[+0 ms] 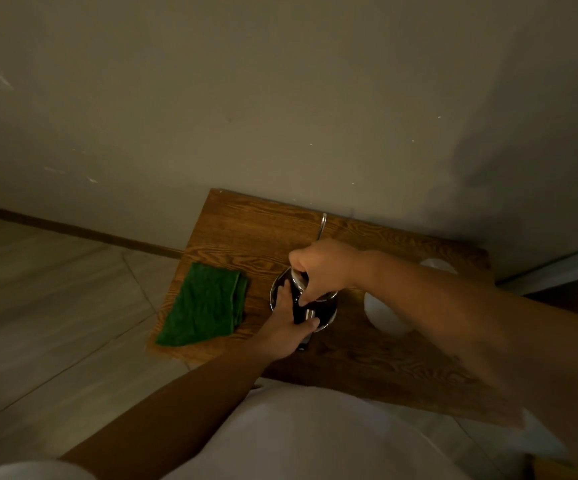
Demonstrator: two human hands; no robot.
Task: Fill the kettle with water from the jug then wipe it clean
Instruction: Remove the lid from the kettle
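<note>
We grip the kettle [303,303]: left hand [289,325] on its handle, right hand [318,268] pinching the lid. Filling seems unstarted; cloth [202,304] lies unused beside it.

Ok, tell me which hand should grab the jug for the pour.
Right. The white jug stands on the table to the right of the kettle, directly under the right forearm. The right hand only touches the kettle's top, while the left hand grips its handle on the far side.
</note>
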